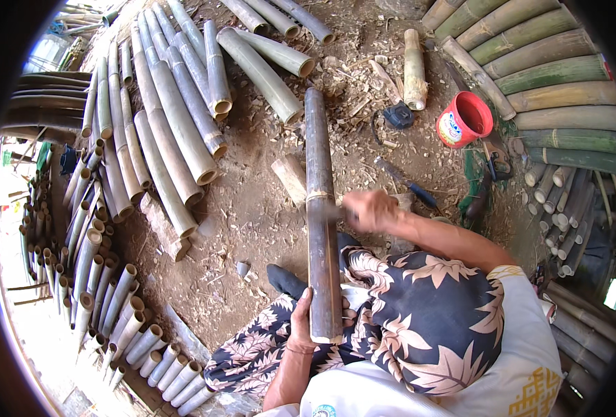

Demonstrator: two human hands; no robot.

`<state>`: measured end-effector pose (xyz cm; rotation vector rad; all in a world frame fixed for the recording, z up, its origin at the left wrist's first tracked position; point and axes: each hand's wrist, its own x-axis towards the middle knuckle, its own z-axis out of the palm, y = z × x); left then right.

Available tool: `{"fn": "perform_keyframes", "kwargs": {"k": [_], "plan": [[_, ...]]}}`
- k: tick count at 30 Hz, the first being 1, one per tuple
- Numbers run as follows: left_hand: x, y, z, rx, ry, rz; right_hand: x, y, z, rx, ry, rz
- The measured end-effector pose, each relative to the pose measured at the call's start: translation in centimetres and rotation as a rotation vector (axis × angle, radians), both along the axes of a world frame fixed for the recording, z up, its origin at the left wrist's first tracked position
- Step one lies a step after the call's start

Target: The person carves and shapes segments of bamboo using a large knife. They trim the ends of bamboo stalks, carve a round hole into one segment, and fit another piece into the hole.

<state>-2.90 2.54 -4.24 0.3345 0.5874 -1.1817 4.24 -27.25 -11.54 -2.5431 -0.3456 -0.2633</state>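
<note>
Bamboo pole point(320, 167), left hand point(302, 323) clasping low

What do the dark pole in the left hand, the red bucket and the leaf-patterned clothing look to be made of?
Dark pole: bamboo, dull and mottled; a raised node ring crosses it.
Red bucket: probably plastic, smooth, with even red colour and a thin rim.
Leaf-patterned clothing: soft, matte fabric, shown by its drape and folds; the fibre can't be told.
</note>
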Motion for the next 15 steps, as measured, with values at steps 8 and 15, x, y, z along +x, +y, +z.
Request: {"fn": "perform_keyframes", "kwargs": {"k": [8,15], "plan": [[0.6,-0.9,0.6,-0.130,0.046,0.037,0.4,-0.5,-0.7,-0.036,0.034,-0.034],[-0.4,-0.3,0.2,-0.110,0.050,0.068,0.7,0.1,1.3,0.063,-0.220,0.145]]}}
